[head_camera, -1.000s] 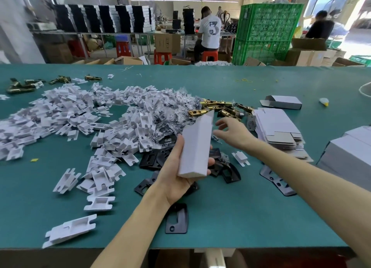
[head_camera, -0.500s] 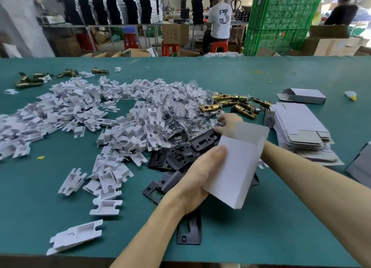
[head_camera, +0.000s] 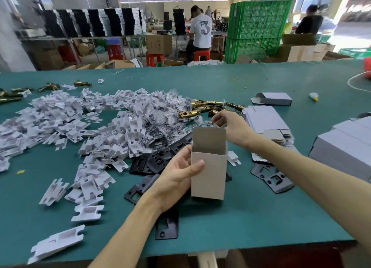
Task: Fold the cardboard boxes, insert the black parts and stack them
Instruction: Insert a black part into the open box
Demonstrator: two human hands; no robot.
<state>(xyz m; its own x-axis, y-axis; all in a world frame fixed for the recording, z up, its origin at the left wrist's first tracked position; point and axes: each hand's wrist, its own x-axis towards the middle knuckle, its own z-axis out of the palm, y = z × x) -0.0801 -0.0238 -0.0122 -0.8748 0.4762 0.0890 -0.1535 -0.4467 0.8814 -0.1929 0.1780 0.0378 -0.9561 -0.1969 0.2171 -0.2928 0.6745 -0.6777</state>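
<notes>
A small upright grey-brown cardboard box [head_camera: 208, 173], top flap standing open, is being gripped by the left hand [head_camera: 176, 179], thumb across its front, over the green bench [head_camera: 261, 217], with flat black plastic parts [head_camera: 152, 162] lying just behind it. The right hand [head_camera: 230, 127] is being held beyond the box, fingers bent over a heap of clear packets [head_camera: 160, 115]; whether anything is being pinched cannot be told. With the box being steadied from one side only, its thin walls are being left open to skewing, and a black part pushed in crooked could catch the rim.
</notes>
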